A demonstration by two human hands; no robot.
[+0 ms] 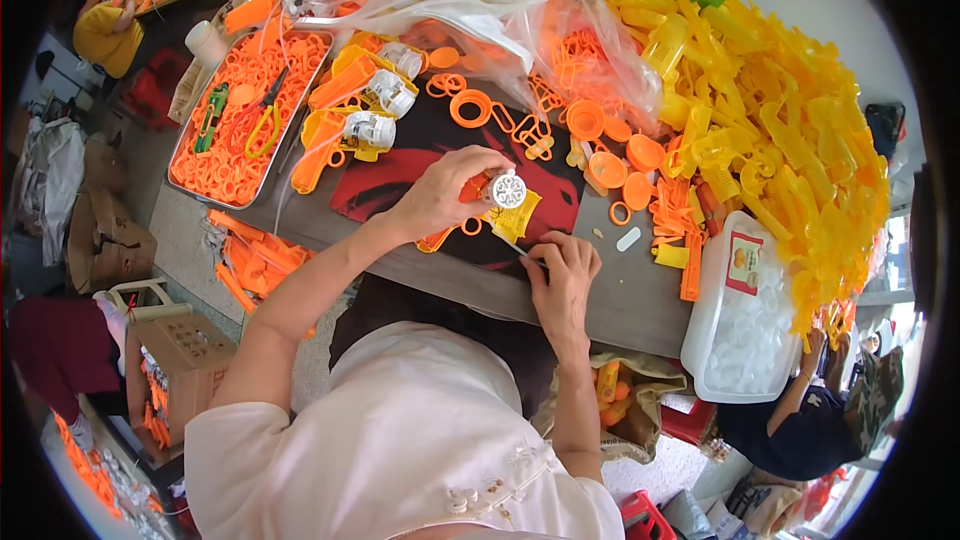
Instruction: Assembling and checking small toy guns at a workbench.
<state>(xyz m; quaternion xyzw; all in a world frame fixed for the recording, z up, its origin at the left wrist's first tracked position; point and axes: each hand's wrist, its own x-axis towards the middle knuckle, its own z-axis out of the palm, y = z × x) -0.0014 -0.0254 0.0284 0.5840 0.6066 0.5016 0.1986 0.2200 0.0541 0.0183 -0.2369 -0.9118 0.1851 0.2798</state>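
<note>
Head view, left hand: closed around an orange and yellow toy part capped by a white gear disc, held just above the dark mat.
Head view, right hand: fingers pinched on a thin tool, its tip aimed up toward the held part; what kind of tool cannot be told.
Beyond the grip: loose orange rings and caps are spread out.
Left of the grip: assembled pieces are seen beside a metal tray of orange parts.
Right of the grip: a large heap of yellow parts and a white tub.
Progress: judged early; few pieces appear finished, many remain loose.
</note>
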